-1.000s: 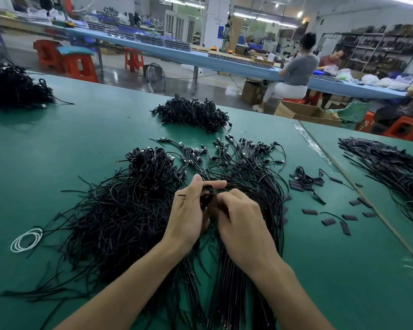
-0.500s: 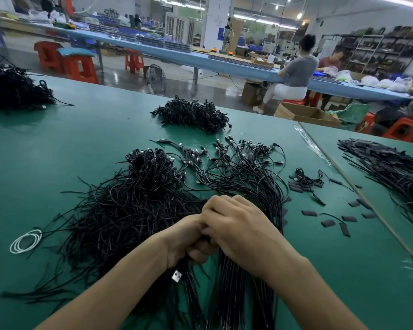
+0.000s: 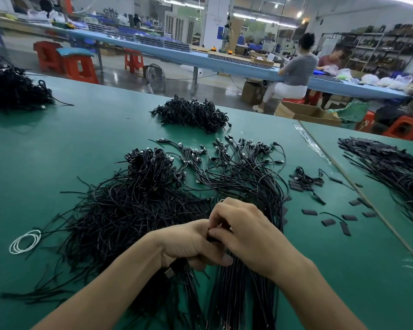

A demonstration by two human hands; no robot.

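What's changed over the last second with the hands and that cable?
Both hands drew back toward the person. The left hand, thumb up before, now grips the cable, its plug hanging below the fist. The right hand has come over the left's fingers and pinches the cable. The cable piles, white loop and black pieces lie as before.

My table (image 3: 81, 144) is a plain deep green all over. The cables (image 3: 243, 282) I sort are black, dull and unpatterned, and the plug (image 3: 169, 273) poking out below my grip is silver-grey. The small flat sleeves (image 3: 309, 212) are black too. The coil of wire (image 3: 25, 241) is white. Beyond, the stools (image 3: 81, 67) are orange-red, one with a teal seat, the long bench (image 3: 200, 58) is light blue, and the box (image 3: 305, 113) is cardboard brown.
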